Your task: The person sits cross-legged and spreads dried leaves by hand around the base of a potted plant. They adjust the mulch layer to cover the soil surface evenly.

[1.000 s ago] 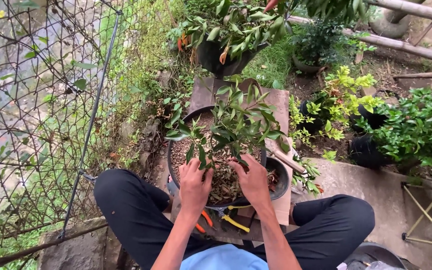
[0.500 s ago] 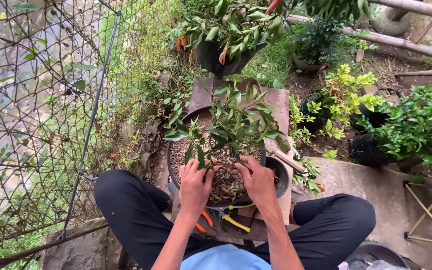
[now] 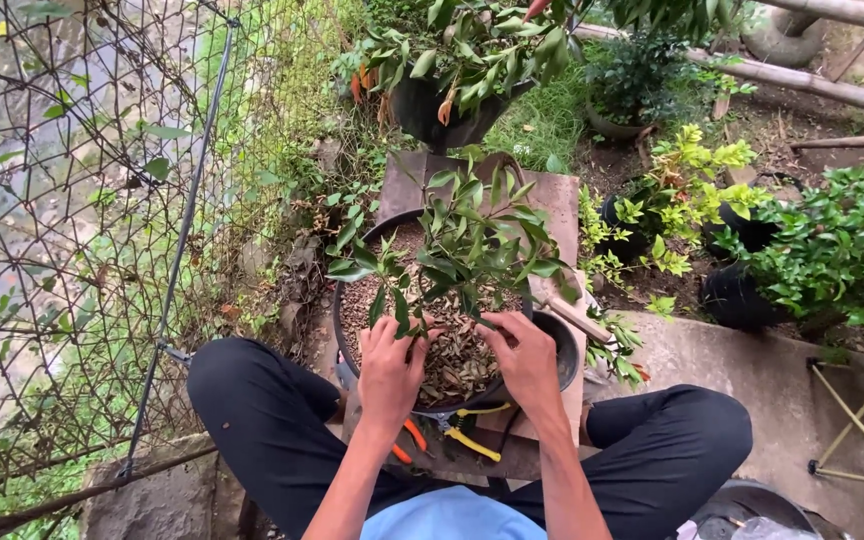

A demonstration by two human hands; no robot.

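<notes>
From the head camera, looking straight down, I see my left hand (image 3: 390, 368) and right hand (image 3: 524, 362) both resting on the mulch of dry leaves and bark that covers the soil in a black pot (image 3: 350, 345). The pot stands on a brown slab (image 3: 557, 195) between my knees. Both hands lie palm down with the fingers loosely spread toward the base of the small leafy plant (image 3: 467, 250); I think the fingertips are pressing or parting the litter, but the leaves hide them, so I cannot tell whether they pinch anything. The near part of the pot is thickly covered, while the far left shows finer, barer grit, so I judge the covering to be partly done with that side left. The plant grows upright, its stem running toward the camera, crown spreading over the pot's far half. Yellow-handled pliers (image 3: 472, 432) and an orange-handled tool (image 3: 412, 437) lie just below the pot's near rim. A wire fence (image 3: 72, 200) runs along my left, and other potted shrubs (image 3: 832, 250) stand to the right.
</notes>
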